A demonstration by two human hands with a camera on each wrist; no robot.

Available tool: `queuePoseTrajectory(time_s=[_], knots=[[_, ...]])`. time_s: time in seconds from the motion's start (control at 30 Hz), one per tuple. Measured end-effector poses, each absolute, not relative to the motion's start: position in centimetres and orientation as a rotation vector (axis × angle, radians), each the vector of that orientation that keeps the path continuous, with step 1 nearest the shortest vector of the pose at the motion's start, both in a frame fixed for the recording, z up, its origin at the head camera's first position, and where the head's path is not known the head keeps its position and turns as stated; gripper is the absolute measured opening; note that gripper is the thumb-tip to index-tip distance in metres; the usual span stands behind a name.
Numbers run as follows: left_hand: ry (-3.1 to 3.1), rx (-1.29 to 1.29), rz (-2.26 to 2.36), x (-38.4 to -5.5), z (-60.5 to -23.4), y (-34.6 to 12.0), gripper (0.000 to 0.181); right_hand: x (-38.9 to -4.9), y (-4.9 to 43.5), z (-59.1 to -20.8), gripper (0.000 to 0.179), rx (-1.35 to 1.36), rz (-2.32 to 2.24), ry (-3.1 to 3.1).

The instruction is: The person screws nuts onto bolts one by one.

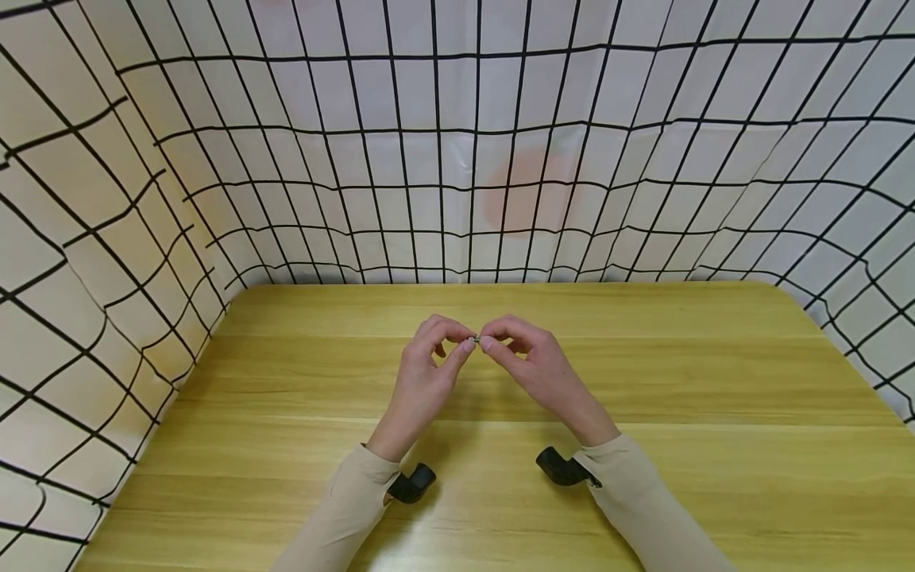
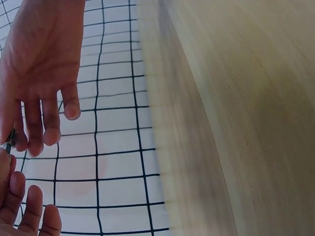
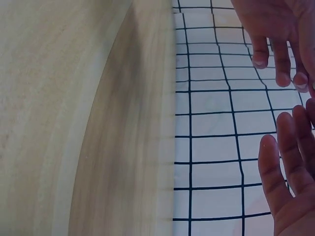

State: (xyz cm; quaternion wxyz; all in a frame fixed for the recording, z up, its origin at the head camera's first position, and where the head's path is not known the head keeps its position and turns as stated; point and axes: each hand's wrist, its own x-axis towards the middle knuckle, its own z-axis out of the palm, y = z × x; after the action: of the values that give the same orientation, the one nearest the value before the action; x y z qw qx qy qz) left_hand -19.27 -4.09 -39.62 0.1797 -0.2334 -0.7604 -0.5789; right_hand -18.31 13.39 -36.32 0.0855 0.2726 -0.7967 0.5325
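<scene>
Just above the middle of the table, a tiny silvery metal piece (image 1: 475, 339) sits between the fingertips of both hands. My left hand (image 1: 426, 367) pinches its left end with thumb and forefinger, while my right hand (image 1: 532, 361) pinches the other end the same way. The fingertips of the two hands nearly meet and cover most of the piece. In the left wrist view, the metal piece (image 2: 8, 146) shows a dark, narrow end at the left edge; the other fingers are loosely extended. The right wrist view shows both hands at its right side, with the pinching tips cut off.
A wooden table (image 1: 286, 445) spreads under both arms. White walls with a black grid net (image 1: 400, 159) rise behind it and at both sides. Black wrist mounts (image 1: 413, 483) stick out from the beige sleeves (image 1: 650, 500).
</scene>
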Motion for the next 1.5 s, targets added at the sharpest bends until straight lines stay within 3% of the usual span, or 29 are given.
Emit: queuePoseTrajectory(time_s=[0.23, 0.5, 1.1, 1.5], knots=[[-2.136, -0.671, -1.63, -19.27, -39.82, -4.16, 0.005, -18.32, 13.57, -36.41, 0.01, 0.745, 1.593, -2.449], [-2.131, -0.671, -1.618, -19.28, -39.82, -4.26, 0.005, -18.32, 13.78, -36.14, 0.025, 0.839, 1.589, -2.349], [-2.138, -0.677, -1.6, -19.3, -39.93, -4.29, 0.005, -18.34, 13.51, -36.2, 0.006, 0.843, 1.566, -2.334], [-2.138, -0.683, -1.591, -19.14, -39.93, -4.28, 0.004, -18.3, 13.41, -36.47, 0.007, 0.773, 1.556, -2.395]])
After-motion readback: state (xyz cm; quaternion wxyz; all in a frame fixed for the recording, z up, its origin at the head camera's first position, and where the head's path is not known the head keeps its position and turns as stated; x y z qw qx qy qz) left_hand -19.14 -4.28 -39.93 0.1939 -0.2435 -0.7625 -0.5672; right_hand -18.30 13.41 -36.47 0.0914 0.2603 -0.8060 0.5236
